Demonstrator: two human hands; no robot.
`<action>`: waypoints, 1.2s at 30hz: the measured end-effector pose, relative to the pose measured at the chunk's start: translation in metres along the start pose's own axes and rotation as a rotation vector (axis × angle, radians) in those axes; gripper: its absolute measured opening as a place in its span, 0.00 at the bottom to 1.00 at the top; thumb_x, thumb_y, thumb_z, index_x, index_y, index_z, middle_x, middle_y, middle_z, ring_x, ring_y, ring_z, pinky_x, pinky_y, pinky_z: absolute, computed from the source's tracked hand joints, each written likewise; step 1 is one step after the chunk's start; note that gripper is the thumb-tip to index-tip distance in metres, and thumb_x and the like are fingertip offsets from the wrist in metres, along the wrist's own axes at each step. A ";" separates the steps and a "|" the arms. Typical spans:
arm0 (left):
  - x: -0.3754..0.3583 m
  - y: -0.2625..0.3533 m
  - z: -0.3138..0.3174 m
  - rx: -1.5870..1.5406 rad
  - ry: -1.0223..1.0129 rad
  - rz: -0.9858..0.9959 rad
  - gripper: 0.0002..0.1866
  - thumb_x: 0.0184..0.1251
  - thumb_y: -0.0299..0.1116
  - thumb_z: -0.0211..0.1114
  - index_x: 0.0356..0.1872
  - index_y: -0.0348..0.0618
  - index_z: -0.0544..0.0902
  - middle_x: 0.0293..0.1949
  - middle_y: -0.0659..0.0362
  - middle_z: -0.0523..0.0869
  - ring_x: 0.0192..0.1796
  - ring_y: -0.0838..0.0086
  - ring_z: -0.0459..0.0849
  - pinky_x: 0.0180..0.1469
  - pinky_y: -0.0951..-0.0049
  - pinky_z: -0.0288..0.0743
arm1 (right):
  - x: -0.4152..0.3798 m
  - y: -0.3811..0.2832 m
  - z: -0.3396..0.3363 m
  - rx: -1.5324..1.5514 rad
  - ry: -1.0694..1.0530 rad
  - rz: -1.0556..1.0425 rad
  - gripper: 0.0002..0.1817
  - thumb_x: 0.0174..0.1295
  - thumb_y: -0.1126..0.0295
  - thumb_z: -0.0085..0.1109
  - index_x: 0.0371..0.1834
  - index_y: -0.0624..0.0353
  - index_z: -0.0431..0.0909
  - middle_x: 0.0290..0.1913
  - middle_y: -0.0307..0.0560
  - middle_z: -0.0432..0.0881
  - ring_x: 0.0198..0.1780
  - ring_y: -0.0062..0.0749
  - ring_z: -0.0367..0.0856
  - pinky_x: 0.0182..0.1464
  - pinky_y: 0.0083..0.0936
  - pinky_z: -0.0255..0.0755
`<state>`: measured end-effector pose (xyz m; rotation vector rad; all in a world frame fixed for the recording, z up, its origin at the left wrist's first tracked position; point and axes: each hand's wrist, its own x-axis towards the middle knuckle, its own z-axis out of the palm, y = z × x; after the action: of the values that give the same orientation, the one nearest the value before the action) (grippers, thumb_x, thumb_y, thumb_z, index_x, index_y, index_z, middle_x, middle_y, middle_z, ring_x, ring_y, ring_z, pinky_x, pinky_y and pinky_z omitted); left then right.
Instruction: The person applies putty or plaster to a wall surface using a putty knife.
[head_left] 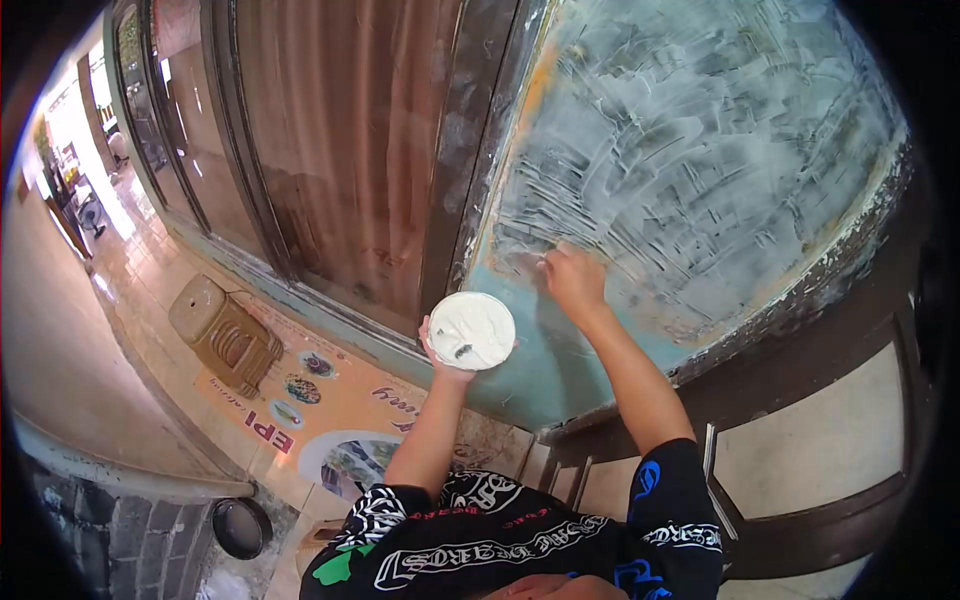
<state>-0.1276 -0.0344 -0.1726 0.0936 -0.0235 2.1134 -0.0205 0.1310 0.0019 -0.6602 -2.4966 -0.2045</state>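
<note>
My left hand [446,362] is wrapped round a round tub [471,331] of white paste, held up with its open top facing me. A dark mark shows on the paste near the tub's lower left. My right hand [573,280] is closed at the lower left of the wall [690,160], its fingers against the surface; the thing in its grip is too small to make out. White-grey smears cover the wall above this hand, and smooth green paint shows below it.
A window with a brown curtain [340,130] stands left of the wall. A brown plastic stool [225,335] lies on an orange banner [340,400] on the floor. A dark round basin [241,528] is at lower left, and dark wooden panelling [820,440] at right.
</note>
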 end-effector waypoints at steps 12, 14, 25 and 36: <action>-0.013 0.019 0.004 -0.076 -0.050 -0.040 0.43 0.61 0.70 0.48 0.72 0.52 0.70 0.72 0.52 0.70 0.70 0.39 0.69 0.60 0.13 0.59 | 0.008 0.005 0.002 -0.099 -0.024 -0.099 0.10 0.60 0.61 0.65 0.32 0.56 0.84 0.38 0.47 0.84 0.40 0.50 0.84 0.38 0.47 0.76; -0.015 0.021 0.007 -0.083 -0.050 -0.039 0.43 0.62 0.70 0.48 0.71 0.52 0.70 0.72 0.52 0.71 0.69 0.39 0.70 0.59 0.13 0.59 | 0.014 0.007 -0.012 -0.066 0.093 -0.006 0.10 0.60 0.61 0.65 0.34 0.56 0.84 0.39 0.47 0.84 0.40 0.50 0.84 0.39 0.46 0.76; -0.020 0.024 0.009 -0.054 -0.086 -0.048 0.44 0.60 0.71 0.50 0.71 0.52 0.71 0.72 0.53 0.71 0.69 0.40 0.69 0.60 0.13 0.58 | 0.008 0.017 -0.005 -0.046 0.039 0.115 0.11 0.62 0.58 0.64 0.37 0.53 0.85 0.39 0.48 0.85 0.44 0.50 0.84 0.44 0.46 0.77; -0.019 0.022 0.009 -0.049 -0.036 -0.031 0.44 0.60 0.71 0.53 0.70 0.52 0.72 0.71 0.52 0.72 0.68 0.40 0.71 0.60 0.13 0.58 | 0.003 0.013 0.005 -0.123 -0.128 0.081 0.12 0.62 0.56 0.65 0.39 0.51 0.86 0.39 0.46 0.86 0.43 0.46 0.85 0.41 0.46 0.78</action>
<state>-0.1363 -0.0627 -0.1643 0.1026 -0.0948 2.0786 -0.0178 0.1449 -0.0004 -0.8471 -2.5882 -0.2961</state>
